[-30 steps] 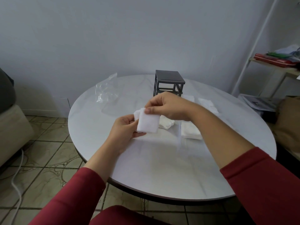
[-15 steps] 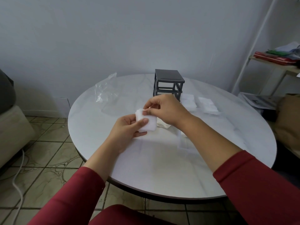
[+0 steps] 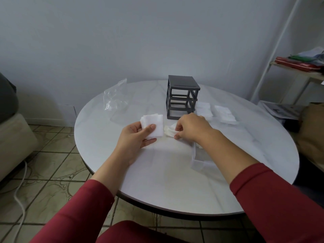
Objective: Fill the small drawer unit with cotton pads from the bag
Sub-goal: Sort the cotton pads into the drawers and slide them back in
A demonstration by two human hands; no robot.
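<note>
My left hand (image 3: 135,138) holds a small stack of square white cotton pads (image 3: 152,124) above the round white table (image 3: 157,172), thumb on top. To its right, my right hand (image 3: 192,128) pinches loose cotton pads (image 3: 169,130) lying on the table. Behind both hands stands the dark grey drawer unit (image 3: 181,98), an open frame with no drawers in it. Clear drawers holding pads (image 3: 203,108) (image 3: 224,114) lie to its right. Another clear drawer (image 3: 198,160) sits under my right forearm. The empty clear plastic bag (image 3: 114,100) lies at the table's far left.
A white shelf (image 3: 298,67) with red and green items stands at the right, with papers (image 3: 280,111) below it. A beige cushion (image 3: 14,142) and a white cable (image 3: 19,195) are on the tiled floor at left.
My right hand has left the stack and dropped to the loose pads on the table. My left hand has moved slightly left, keeping the stack alone.
</note>
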